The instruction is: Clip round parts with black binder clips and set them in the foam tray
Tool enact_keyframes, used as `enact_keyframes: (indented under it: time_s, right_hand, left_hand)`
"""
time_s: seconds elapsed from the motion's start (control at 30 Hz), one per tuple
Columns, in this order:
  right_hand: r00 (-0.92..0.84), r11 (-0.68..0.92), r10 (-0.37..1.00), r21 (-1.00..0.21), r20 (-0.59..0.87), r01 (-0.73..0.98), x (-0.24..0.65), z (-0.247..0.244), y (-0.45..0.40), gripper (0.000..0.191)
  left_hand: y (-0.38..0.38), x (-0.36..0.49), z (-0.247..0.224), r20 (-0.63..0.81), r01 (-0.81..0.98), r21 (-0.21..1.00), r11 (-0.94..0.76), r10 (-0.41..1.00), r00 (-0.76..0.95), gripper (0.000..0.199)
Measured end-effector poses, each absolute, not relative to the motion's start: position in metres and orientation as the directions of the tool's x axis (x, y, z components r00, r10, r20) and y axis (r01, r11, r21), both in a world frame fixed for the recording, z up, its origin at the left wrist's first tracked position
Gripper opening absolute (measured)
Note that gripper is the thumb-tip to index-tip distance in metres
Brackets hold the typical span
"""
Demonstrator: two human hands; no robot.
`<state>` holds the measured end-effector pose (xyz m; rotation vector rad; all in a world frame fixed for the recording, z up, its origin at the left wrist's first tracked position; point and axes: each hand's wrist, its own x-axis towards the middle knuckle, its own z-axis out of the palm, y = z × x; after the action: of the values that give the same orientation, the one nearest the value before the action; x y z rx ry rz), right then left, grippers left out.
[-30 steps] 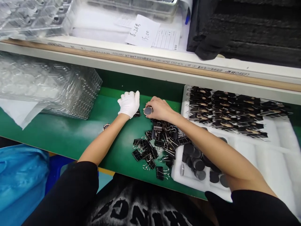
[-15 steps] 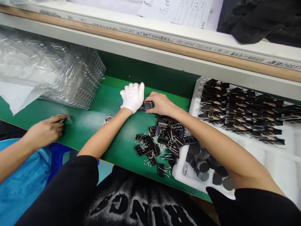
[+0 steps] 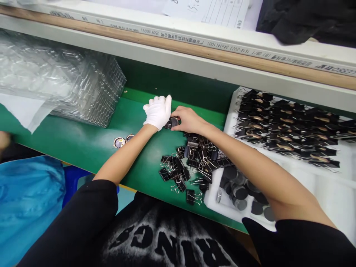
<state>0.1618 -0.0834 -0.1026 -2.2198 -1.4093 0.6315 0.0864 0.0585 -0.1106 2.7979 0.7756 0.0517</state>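
Note:
My left hand (image 3: 157, 111), in a white glove, is closed with its fingers curled, against a black binder clip (image 3: 168, 124); its exact grip is hidden. My bare right hand (image 3: 189, 119) pinches a round watch case (image 3: 174, 121) with a dark disc on it, right beside that clip. The clip and case meet between my hands, low over the green table (image 3: 147, 163). Two gold-rimmed watch cases (image 3: 119, 142) lie left of my left forearm. A loose heap of black binder clips (image 3: 178, 168) is spread below my right hand.
Stacked clear plastic trays (image 3: 91, 89) stand at the left. On the right, a white foam tray (image 3: 214, 194) holds grey discs (image 3: 239, 193) and rows of clipped watch cases (image 3: 286, 122). A shelf edge (image 3: 178, 39) crosses behind. A co-worker's blurred hand (image 3: 4, 140) shows at far left.
The co-worker's hand has drawn back to the far left edge. A second watch case now shows beside the one near my left forearm. My hands stay almost in place.

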Motion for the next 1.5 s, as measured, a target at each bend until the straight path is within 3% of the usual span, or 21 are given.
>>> enact_keyframes:
  time_s: [0.17,0.33,0.4,0.47,0.5,0.57,0.63,0.7,0.77,0.87,0.97,1.03,1.1,1.2,1.27,1.33,1.4,1.5]
  right_hand:
    - [0.38,-0.407,0.908,-0.574,-0.173,0.711,0.16,-0.091,-0.077,0.041]
    - [0.464,-0.41,0.883,-0.598,-0.071,0.689,0.16,-0.063,-0.088,0.034]
    - [0.591,-0.385,0.807,-0.769,-0.012,0.51,0.155,-0.051,-0.104,0.039]
    - [0.721,-0.261,0.688,-0.954,-0.076,0.149,0.146,-0.04,-0.123,0.048]
    - [0.754,-0.175,0.639,-0.983,-0.152,-0.05,0.14,-0.035,-0.132,0.053]
    - [0.755,-0.045,0.583,-0.94,-0.299,-0.338,0.127,-0.026,-0.15,0.062]
    - [0.739,0.052,0.554,-0.87,-0.383,-0.49,0.114,-0.02,-0.164,0.064]
    - [0.716,0.125,0.551,-0.806,-0.429,-0.579,0.104,-0.016,-0.177,0.055]
    - [0.67,0.152,0.583,-0.748,-0.461,-0.646,0.095,-0.014,-0.19,0.036]
    - [0.635,0.12,0.626,-0.749,-0.452,-0.652,0.082,-0.016,-0.208,0.025]
    - [0.625,0.106,0.663,-0.774,-0.413,-0.624,0.067,-0.018,-0.221,0.034]
    - [0.598,0.118,0.695,-0.757,-0.399,-0.642,0.057,-0.021,-0.226,0.041]
    - [0.59,0.146,0.721,-0.752,-0.363,-0.642,0.048,-0.026,-0.226,0.048]
    - [0.612,0.188,0.751,-0.808,-0.248,-0.558,0.036,-0.033,-0.218,0.055]
    - [0.632,0.203,0.755,-0.852,-0.178,-0.482,0.031,-0.038,-0.213,0.055]
    - [0.656,0.201,0.74,-0.881,-0.149,-0.427,0.029,-0.041,-0.212,0.05]
    - [0.665,0.167,0.732,-0.907,-0.149,-0.387,0.029,-0.042,-0.215,0.045]
    - [0.633,0.099,0.763,-0.942,-0.136,-0.321,0.032,-0.042,-0.224,0.039]
  left_hand:
    - [0.061,0.089,-0.105,-0.031,0.511,0.297,-0.807,0.526,0.85,0.051]
    - [0.054,0.053,-0.073,0.241,0.291,0.534,-0.794,0.473,0.848,0.053]
    - [0.047,0.026,-0.057,0.252,0.143,0.563,-0.814,0.334,0.908,0.05]
    - [0.042,-0.003,-0.043,0.186,0.023,0.511,-0.859,0.137,0.973,0.044]
    - [0.041,-0.017,-0.038,0.168,0.002,0.465,-0.886,0.091,0.982,0.043]
    - [0.04,-0.039,-0.034,0.047,-0.074,0.393,-0.917,-0.06,0.997,0.039]
    - [0.041,-0.053,-0.036,-0.122,-0.167,0.337,-0.927,-0.218,0.968,0.04]
    - [0.043,-0.059,-0.041,-0.244,-0.254,0.268,-0.929,-0.321,0.915,0.043]
    - [0.045,-0.059,-0.047,-0.28,-0.305,0.185,-0.934,-0.348,0.895,0.041]
    - [0.049,-0.053,-0.051,-0.289,-0.296,0.106,-0.949,-0.314,0.904,0.048]
    - [0.054,-0.047,-0.048,-0.243,-0.209,0.157,-0.965,-0.243,0.939,0.046]
    - [0.051,-0.044,-0.043,-0.122,-0.099,0.278,-0.956,-0.137,0.983,0.039]
    - [0.041,-0.041,-0.036,0.028,0.057,0.449,-0.892,0.078,0.997,0.036]
    - [0.013,-0.036,-0.025,0.059,0.181,0.732,-0.656,0.327,0.943,0.036]
    - [-0.005,-0.034,-0.018,-0.007,0.187,0.84,-0.51,0.334,0.943,0.036]
    - [-0.017,-0.036,-0.013,-0.024,0.158,0.867,-0.472,0.278,0.96,0.036]
    - [-0.021,-0.039,-0.008,0.005,0.092,0.82,-0.564,0.167,0.986,0.037]
    - [-0.018,-0.044,-0.001,-0.009,0.033,0.638,-0.77,0.035,0.999,0.036]
